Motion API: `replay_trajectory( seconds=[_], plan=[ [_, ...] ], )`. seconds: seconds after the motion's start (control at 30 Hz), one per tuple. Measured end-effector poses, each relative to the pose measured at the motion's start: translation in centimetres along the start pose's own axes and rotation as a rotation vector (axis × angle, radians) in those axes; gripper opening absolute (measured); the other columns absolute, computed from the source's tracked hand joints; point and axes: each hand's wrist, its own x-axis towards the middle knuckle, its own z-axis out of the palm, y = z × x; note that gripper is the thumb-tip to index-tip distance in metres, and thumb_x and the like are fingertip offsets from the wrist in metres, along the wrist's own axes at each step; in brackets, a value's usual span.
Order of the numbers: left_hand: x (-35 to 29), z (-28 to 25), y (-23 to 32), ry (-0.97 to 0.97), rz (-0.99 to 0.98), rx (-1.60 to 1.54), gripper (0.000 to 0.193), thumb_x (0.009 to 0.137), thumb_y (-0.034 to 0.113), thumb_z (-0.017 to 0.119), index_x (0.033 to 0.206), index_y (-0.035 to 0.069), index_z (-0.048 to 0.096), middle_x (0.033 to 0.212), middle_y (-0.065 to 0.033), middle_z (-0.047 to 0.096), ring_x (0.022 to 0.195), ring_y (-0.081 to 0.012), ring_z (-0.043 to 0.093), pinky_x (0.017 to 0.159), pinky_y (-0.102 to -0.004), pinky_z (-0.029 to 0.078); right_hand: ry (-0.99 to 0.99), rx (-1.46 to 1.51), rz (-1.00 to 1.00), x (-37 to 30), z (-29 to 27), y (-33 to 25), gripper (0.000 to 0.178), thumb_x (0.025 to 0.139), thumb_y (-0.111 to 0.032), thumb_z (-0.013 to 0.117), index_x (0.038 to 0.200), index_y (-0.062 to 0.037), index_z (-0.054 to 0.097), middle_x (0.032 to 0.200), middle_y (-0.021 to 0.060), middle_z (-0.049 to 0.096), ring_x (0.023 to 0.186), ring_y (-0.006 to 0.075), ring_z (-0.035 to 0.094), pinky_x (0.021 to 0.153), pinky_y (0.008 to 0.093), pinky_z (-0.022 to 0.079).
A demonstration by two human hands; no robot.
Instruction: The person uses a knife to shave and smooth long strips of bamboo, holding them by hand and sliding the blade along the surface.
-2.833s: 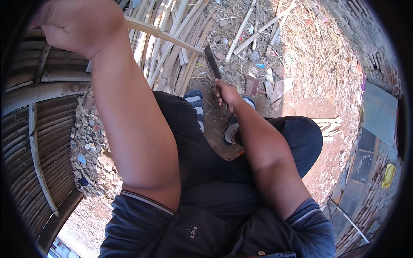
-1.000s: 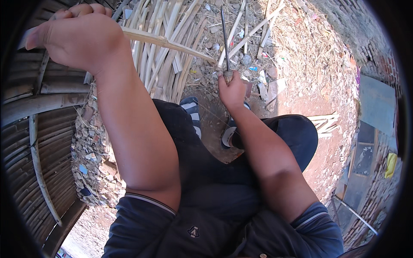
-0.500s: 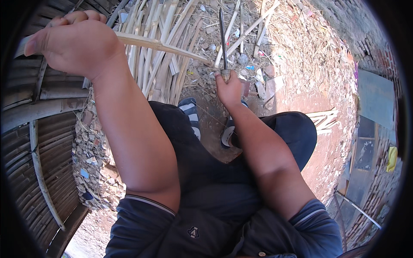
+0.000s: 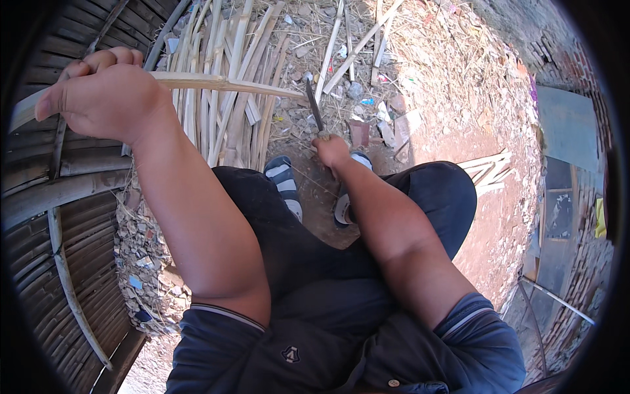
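Observation:
My left hand (image 4: 108,95), raised at the upper left, is closed around a pale bamboo strip (image 4: 210,82). The strip runs rightward from my fist and narrows toward its far end. In front of my knees, my right hand (image 4: 333,152) is wrapped around the handle of a long dark-bladed knife (image 4: 314,106). Its blade points away from me and leans left, meeting the strip's thin end in the picture; whether they touch I cannot tell. My fingers hide most of the handle.
Many split bamboo strips (image 4: 230,59) lie on the ground ahead and left. Rubble and scraps (image 4: 394,121) surround my striped footwear (image 4: 285,184). A small bundle of short strips (image 4: 484,169) lies beside my right knee. A bamboo-slat wall (image 4: 79,262) stands left, a brick wall (image 4: 584,289) right.
The knife has swung left and lower, from upright to slanting, and its blade is now at the strip's end. My left hand and the strip have shifted slightly left and down.

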Motion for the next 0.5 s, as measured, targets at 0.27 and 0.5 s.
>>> replay_trajectory(
  seconds=[0.27, 0.5],
  plan=[
    [1.6, -0.5, -1.5, 0.062, -0.121, -0.087, 0.028, 0.101, 0.026, 0.040, 0.081, 0.008, 0.033, 0.066, -0.0073, 0.037, 0.059, -0.0227, 0.037, 0.064, -0.0354, 0.040, 0.073, -0.163, -0.111, 3.0, 2.1, 4.3, 0.057, 0.090, -0.035, 0.070, 0.123, 0.0097, 0.058, 0.103, 0.0268, 0.072, 0.082, 0.0348, 0.072, 0.074, 0.0447, 0.057],
    [9.4, -6.1, -11.4, -0.366, -0.081, -0.085, 0.014, 0.094, 0.003, 0.041, 0.082, -0.001, 0.048, 0.081, -0.0117, 0.042, 0.077, -0.0247, 0.043, 0.074, -0.0351, 0.042, 0.069, -0.156, -0.047, 0.7, 0.6, 4.2, 0.062, 0.095, -0.047, 0.064, 0.129, 0.0049, 0.060, 0.125, 0.0308, 0.067, 0.122, 0.0441, 0.064, 0.105, 0.0489, 0.050]
  ],
)
